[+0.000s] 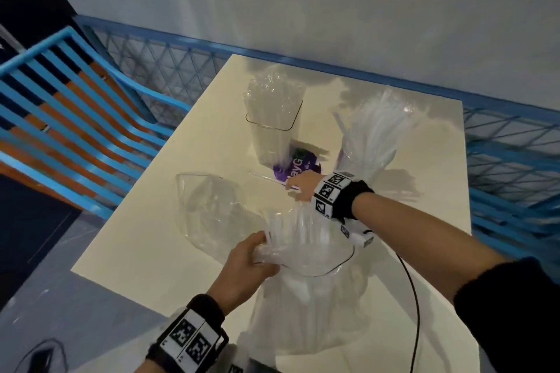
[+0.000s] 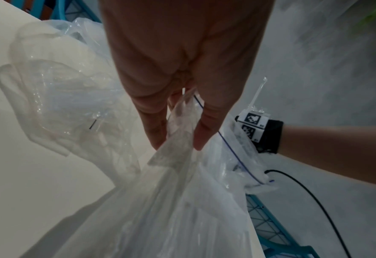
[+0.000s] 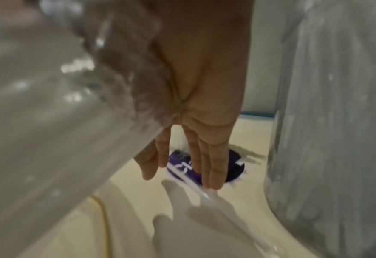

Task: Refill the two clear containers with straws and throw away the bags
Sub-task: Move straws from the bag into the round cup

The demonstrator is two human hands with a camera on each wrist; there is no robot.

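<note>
On the cream table, my left hand pinches the top edge of a clear bag of straws; its thumb and fingers close on the crumpled plastic in the left wrist view. My right hand reaches past the bag with straight fingers whose tips touch a loose straw lying on the table. One clear container stands at the back with straws in it. A second container, packed with straws, stands just right of my right hand. An empty clear bag lies at the left.
A purple round sticker lies on the table under my right fingertips. A blue slatted chair stands left of the table, and blue mesh railing runs behind it. A black cable hangs from my right wrist.
</note>
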